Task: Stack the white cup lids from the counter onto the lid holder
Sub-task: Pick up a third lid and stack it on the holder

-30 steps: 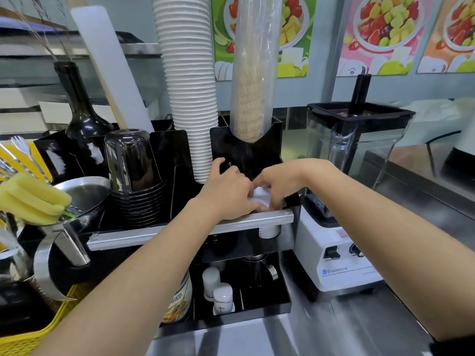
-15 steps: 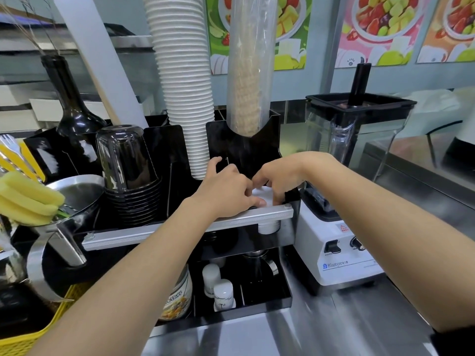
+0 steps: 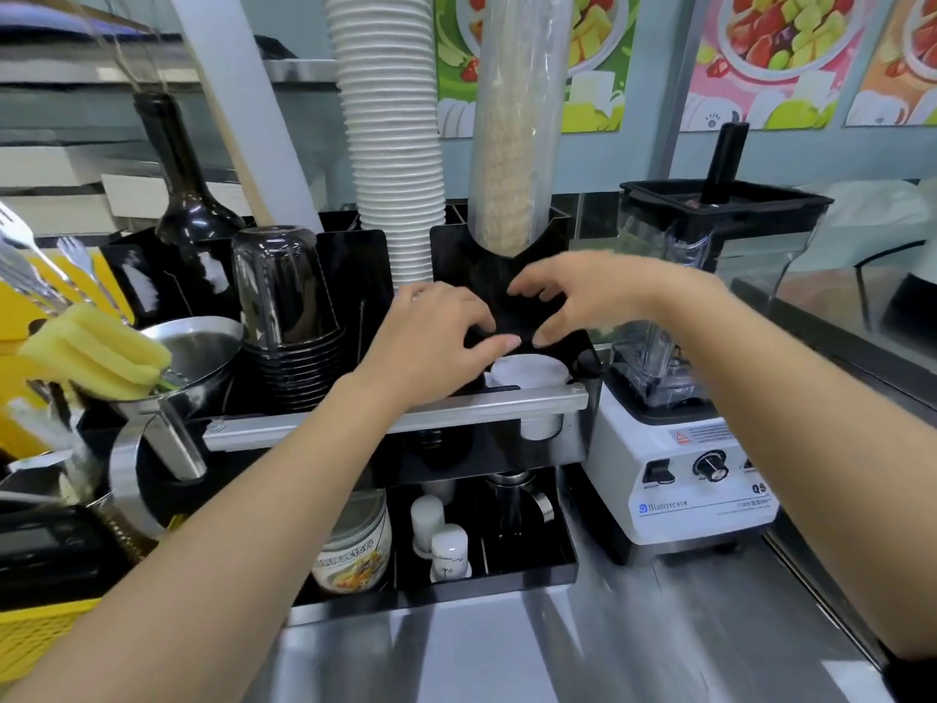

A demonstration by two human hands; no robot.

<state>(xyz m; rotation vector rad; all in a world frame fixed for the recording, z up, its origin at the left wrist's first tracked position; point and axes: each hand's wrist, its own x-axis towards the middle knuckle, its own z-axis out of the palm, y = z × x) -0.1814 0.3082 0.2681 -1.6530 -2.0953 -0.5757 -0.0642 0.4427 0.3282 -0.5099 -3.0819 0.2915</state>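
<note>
Left hand (image 3: 436,342): fingers curled loose, hovering just over the lids, gripping nothing.
Right hand (image 3: 583,296): fingers spread, above the lids and clear of them.
White lids (image 3: 530,370): stacked in the black lid holder (image 3: 583,355), behind the metal rail (image 3: 456,416), left of the blender (image 3: 684,449).

- Above the white lids (image 3: 527,371), open air remained between the left hand (image 3: 431,342) and right hand (image 3: 583,291), both with fingers spread, holding nothing.
- The holder's black back panel (image 3: 456,256) closed off the rear; the tall stack of white cups (image 3: 390,134) and clear tube (image 3: 512,119) rose just behind it.
- A metal rail (image 3: 532,404) barred the front approach.
- The blender (image 3: 694,398) stood close on the right; inverted dark cups (image 3: 284,296) stood on the left.
- The steel tabletop (image 3: 634,626) in front lay bare.
</note>
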